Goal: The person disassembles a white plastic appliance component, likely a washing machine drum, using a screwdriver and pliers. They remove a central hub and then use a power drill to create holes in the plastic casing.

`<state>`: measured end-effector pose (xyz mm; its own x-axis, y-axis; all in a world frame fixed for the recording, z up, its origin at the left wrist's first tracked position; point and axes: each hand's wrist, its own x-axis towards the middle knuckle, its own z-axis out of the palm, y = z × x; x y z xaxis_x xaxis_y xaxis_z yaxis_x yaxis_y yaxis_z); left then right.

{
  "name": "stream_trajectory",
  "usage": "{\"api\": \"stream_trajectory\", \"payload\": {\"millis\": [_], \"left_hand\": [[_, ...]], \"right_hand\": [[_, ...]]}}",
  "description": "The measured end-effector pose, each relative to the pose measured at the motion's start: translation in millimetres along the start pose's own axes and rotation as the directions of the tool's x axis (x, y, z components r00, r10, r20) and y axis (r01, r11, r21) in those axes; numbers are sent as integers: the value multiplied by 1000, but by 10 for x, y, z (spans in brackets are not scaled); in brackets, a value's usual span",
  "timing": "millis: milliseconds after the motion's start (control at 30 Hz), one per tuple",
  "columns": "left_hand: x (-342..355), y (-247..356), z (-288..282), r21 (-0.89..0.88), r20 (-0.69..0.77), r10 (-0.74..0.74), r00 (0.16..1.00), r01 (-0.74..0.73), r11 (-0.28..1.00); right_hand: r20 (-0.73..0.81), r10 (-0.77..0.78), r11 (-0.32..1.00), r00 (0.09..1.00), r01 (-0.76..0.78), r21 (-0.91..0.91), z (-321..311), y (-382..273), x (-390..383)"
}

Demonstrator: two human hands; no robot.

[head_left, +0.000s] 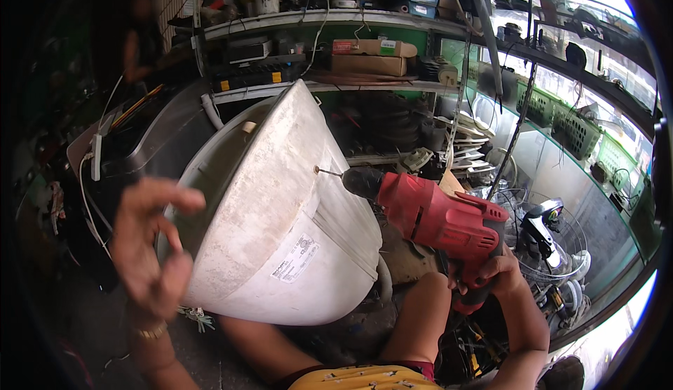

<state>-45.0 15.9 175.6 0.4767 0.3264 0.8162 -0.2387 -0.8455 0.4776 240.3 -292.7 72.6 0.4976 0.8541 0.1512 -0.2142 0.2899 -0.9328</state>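
Note:
A large off-white plastic tub [242,250], scuffed and with a paper label on its side, leans tilted between my legs, its hollow side facing left. My right hand [491,272] grips the handle of a red power drill [442,215]. The thin drill bit [329,172] points left, its tip at a small brownish hole in the tub's wall; how deep it sits I cannot tell. Beside the tub's left rim, my left hand [151,243] is raised with curled fingers apart, slightly blurred, and nothing shows in it.
Shelves behind hold cardboard boxes [371,57], a dark case [259,72] and small parts. To the right are a wire fan guard [554,239], green baskets [575,127] and a glass case. Cluttered tools lie low at right. A person [133,39] is in the dim back left.

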Motion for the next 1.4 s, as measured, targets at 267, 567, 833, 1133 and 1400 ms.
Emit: {"api": "stream_trajectory", "payload": {"millis": [267, 567, 833, 1133, 1400], "left_hand": [[1020, -678, 56, -71, 149, 1, 989, 9, 997], [1653, -1386, 787, -289, 658, -120, 744, 396, 872], [1675, -1305, 919, -351, 744, -17, 668, 412, 841], [1596, -1259, 857, -382, 707, -13, 707, 398, 834], [1672, -1346, 871, -330, 730, -32, 682, 394, 858]], "right_hand": [[27, 59, 998, 998, -58, -6, 12, -111, 79], [36, 150, 984, 988, -146, -98, 22, -501, 262], [45, 251, 964, 967, -245, -105, -45, -726, 234], [81, 314, 950, 946, -312, -33, -149, -538, 332], [51, 292, 954, 955, -288, -83, -96, -576, 236]]}}
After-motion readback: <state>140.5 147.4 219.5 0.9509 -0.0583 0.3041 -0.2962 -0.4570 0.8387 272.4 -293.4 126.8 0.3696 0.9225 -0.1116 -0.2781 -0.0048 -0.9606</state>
